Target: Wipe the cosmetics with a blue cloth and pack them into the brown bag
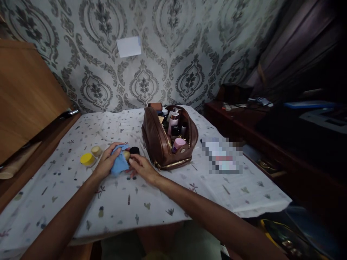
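Observation:
My left hand [106, 161] is closed around a blue cloth [119, 163] and presses it against a small tan bottle [126, 155]. My right hand [141, 166] grips that bottle from the other side, near its black cap [134, 150]. Both hands rest on the white printed tablecloth [130, 202] just left of an open brown leather toiletry bag [162, 144] filled with several small bottles and tubes, one with a pink cap [179, 143].
A yellow lid [87, 159] and a small cream jar [95, 150] lie left of my hands. A blurred flat packet [223, 156] lies right of the bag. A wooden board [24, 94] leans at left; a dark cabinet [271, 144] stands right.

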A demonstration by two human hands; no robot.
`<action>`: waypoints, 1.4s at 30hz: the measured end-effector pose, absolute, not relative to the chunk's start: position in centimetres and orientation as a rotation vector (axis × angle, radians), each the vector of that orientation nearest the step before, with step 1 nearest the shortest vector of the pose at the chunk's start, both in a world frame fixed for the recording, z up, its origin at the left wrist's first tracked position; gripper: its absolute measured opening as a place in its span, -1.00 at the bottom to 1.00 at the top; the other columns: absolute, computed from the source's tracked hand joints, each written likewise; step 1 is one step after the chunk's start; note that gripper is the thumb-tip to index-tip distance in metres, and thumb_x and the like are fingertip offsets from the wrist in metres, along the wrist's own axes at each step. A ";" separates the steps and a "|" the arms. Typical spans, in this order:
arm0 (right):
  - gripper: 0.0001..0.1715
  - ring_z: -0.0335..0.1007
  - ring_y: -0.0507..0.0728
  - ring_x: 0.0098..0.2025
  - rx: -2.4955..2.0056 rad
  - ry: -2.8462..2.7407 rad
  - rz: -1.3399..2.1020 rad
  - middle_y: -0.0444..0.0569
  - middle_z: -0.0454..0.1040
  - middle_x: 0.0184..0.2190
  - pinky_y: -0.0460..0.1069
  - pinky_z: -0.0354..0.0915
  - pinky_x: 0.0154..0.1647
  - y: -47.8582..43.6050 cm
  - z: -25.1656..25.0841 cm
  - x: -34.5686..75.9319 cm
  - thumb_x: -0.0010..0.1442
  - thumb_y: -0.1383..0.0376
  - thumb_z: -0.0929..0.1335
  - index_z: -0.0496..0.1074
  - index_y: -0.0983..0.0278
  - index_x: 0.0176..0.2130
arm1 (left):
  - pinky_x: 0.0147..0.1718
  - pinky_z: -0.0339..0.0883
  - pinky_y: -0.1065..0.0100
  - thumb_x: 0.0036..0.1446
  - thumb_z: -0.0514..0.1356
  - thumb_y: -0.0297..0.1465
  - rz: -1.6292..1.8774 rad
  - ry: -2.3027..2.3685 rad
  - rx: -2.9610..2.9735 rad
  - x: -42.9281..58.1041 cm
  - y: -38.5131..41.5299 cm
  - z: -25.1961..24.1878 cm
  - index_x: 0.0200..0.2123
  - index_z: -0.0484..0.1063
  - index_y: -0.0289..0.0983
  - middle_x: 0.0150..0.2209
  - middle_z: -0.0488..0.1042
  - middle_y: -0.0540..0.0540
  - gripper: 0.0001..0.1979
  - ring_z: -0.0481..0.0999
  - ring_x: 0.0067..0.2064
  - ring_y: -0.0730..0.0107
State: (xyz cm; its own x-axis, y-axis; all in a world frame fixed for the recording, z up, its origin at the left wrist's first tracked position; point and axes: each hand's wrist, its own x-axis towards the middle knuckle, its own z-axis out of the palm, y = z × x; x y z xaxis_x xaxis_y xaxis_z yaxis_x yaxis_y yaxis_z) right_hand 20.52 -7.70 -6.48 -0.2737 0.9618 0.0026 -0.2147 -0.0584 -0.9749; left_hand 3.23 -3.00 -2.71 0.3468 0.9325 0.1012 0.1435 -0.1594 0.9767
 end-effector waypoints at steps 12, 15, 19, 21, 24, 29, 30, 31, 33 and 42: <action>-0.52 0.45 -0.01 -0.47 -0.983 -1.233 1.345 -0.14 0.42 -0.25 -0.13 0.40 -0.58 -7.9 -6.5 20.9 0.00 0.22 0.51 0.34 0.21 -0.10 | -0.01 0.37 0.25 0.24 0.16 -0.08 0.852 1.022 1.916 3.5 -4.3 -1.5 0.06 0.39 -0.23 0.00 0.52 -0.13 -0.55 0.49 0.00 0.13; -0.55 0.43 -0.03 -0.51 -1.022 -1.252 1.287 -0.13 0.43 -0.24 -0.12 0.37 -0.58 -8.0 -6.6 20.9 0.02 0.23 0.48 0.36 0.21 -0.10 | -0.06 0.37 0.28 0.23 0.17 -0.10 0.851 1.047 1.947 3.8 -4.6 -1.4 -0.02 0.42 -0.24 -0.06 0.53 -0.12 -0.61 0.50 -0.05 0.16; -0.54 0.40 -0.03 -0.45 -1.030 -1.260 1.195 -0.15 0.42 -0.26 -0.13 0.35 -0.52 -8.1 -6.4 20.9 0.00 0.27 0.47 0.37 0.21 -0.08 | -0.16 0.38 0.32 0.22 0.16 -0.09 0.880 1.085 1.967 4.1 -5.0 -1.1 -0.08 0.43 -0.24 -0.17 0.53 -0.08 -0.63 0.50 -0.14 0.22; -0.49 0.38 -0.03 -0.43 -1.043 -1.285 1.140 -0.17 0.41 -0.30 -0.12 0.34 -0.47 -8.1 -6.1 21.0 -0.03 0.28 0.49 0.37 0.21 -0.07 | -0.15 0.38 0.32 0.22 0.14 -0.09 0.898 1.094 1.989 4.3 -5.2 -1.0 -0.07 0.43 -0.24 -0.17 0.53 -0.07 -0.62 0.51 -0.15 0.23; -0.39 0.36 -0.02 -0.42 -1.047 -1.308 1.114 -0.19 0.41 -0.33 -0.11 0.34 -0.41 -8.3 -5.8 21.1 -0.07 0.28 0.52 0.36 0.21 -0.01 | -0.11 0.37 0.31 0.22 0.14 -0.08 0.934 1.130 2.022 4.5 -5.3 -1.0 -0.06 0.44 -0.25 -0.15 0.54 -0.08 -0.60 0.51 -0.12 0.22; -0.28 0.40 0.03 -0.32 -0.957 -1.252 1.140 -0.17 0.41 -0.32 -0.06 0.39 -0.28 -8.3 -5.8 21.1 -0.10 0.27 0.56 0.37 0.20 0.05 | -0.27 0.37 0.37 0.19 0.13 -0.03 0.992 1.211 1.982 4.5 -5.3 -0.7 -0.12 0.44 -0.23 -0.24 0.53 -0.04 -0.59 0.48 -0.24 0.26; -0.29 0.40 0.04 -0.31 -0.940 -1.245 1.147 -0.15 0.42 -0.30 -0.05 0.40 -0.25 -8.2 -5.8 21.1 -0.11 0.24 0.57 0.39 0.20 0.04 | -0.30 0.36 0.38 0.18 0.13 -0.02 0.993 1.222 1.972 4.5 -5.3 -0.7 -0.14 0.44 -0.23 -0.26 0.53 -0.03 -0.59 0.47 -0.26 0.28; -0.31 0.40 0.04 -0.30 -0.930 -1.238 1.153 -0.13 0.42 -0.28 -0.03 0.40 -0.22 -8.2 -5.7 21.1 -0.11 0.19 0.58 0.42 0.21 0.01 | -0.32 0.35 0.39 0.18 0.12 -0.02 0.993 1.231 1.963 4.5 -5.3 -0.6 -0.16 0.44 -0.22 -0.28 0.52 -0.02 -0.59 0.46 -0.28 0.29; -0.35 0.40 0.05 -0.29 -0.927 -1.224 1.143 -0.10 0.41 -0.25 -0.02 0.40 -0.20 -8.3 -5.5 21.2 -0.12 0.08 0.59 0.46 0.22 -0.07 | -0.36 0.34 0.40 0.18 0.11 0.00 0.985 1.246 1.947 4.6 -5.4 -0.6 -0.20 0.44 -0.22 -0.34 0.49 -0.01 -0.59 0.43 -0.34 0.31; -0.33 0.47 0.11 -0.18 -0.881 -1.110 1.227 -0.14 0.48 -0.27 -0.01 0.40 -0.16 -8.6 -4.1 21.4 -0.23 0.02 0.61 0.32 0.18 -0.24 | -0.36 0.30 0.40 0.23 0.08 -0.04 0.963 1.231 2.077 4.6 -5.4 -1.0 -0.22 0.45 -0.23 -0.38 0.47 0.01 -0.62 0.41 -0.36 0.34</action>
